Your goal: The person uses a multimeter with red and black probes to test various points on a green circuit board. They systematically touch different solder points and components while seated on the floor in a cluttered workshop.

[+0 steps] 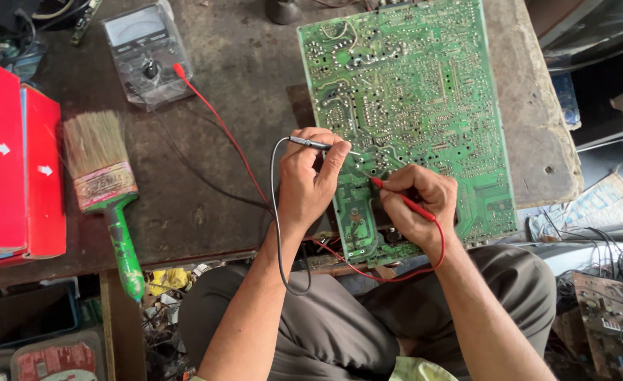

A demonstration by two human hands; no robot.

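A large green circuit board (424, 92) lies solder side up on a dark worn bench (234, 70). My left hand (308, 180) pinches a black test probe (311, 144) whose metal tip touches the board near its middle. My right hand (417, 204) grips a red test probe (399, 197), its tip pressed on the board just right of the black one. Red and black leads run back across the bench to an analogue multimeter (147, 53) at the far left.
A paintbrush with a green handle (106, 190) lies left of my hands. Red boxes (15, 162) stand at the left edge. Loose wires and another board (608, 310) clutter the floor at the right. My knees sit under the bench edge.
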